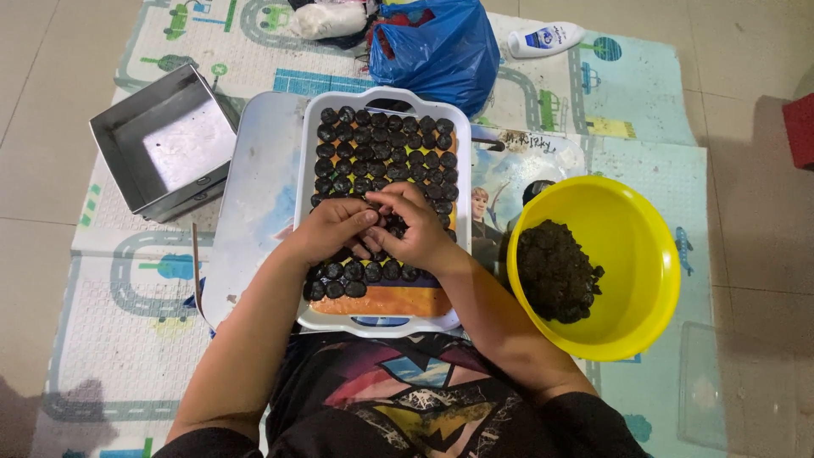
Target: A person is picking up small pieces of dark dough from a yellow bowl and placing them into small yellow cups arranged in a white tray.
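A white rectangular tray [306, 178] with an orange bottom lies in front of me, filled with rows of several small dark balls [381, 140]. My left hand [332, 229] and my right hand [414, 227] meet over the tray's middle, fingers pinched together on a small dark lump between them. To the right stands a yellow bowl [632, 246] holding a heap of dark dough [555, 271]. The balls under my hands are hidden.
An empty square metal tin [161, 153] sits at the left on the play mat. A blue plastic bag [437, 47], a white bag [331, 19] and a white bottle [545, 38] lie beyond the tray. A printed round tray [509, 170] lies underneath. Tiled floor surrounds the mat.
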